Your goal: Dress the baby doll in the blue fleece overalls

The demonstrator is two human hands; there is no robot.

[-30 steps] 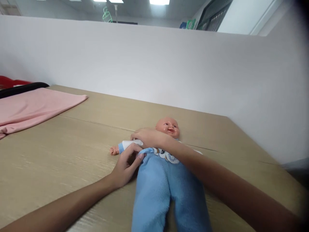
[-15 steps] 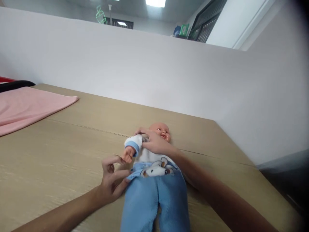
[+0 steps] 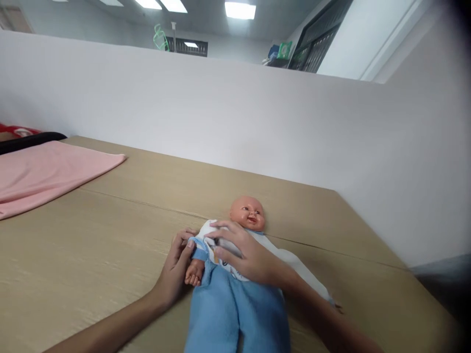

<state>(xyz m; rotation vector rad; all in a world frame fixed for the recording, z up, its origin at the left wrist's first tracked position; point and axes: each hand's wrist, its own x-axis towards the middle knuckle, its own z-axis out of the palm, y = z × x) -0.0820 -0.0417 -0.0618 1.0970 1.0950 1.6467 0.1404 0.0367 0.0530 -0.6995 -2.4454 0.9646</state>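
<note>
Bald, flesh-toned plastic baby doll [image 3: 224,287], supine at 6 o'clock in view. Head [image 3: 247,212] toward 12. Wears white, blue-cuffed long-sleeved top [image 3: 300,269], printed front partly hidden, and light-blue fleecy trousers [image 3: 213,316], legs toward 6, feet out of view. One arm points to 7; other, outstretched, to 4.

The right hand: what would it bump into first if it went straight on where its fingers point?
Most likely the doll's white sleeve, just ahead of the right hand, though depth is unclear: the fingertips may be touching it. Beyond it, in that line, is the left hand.
</note>
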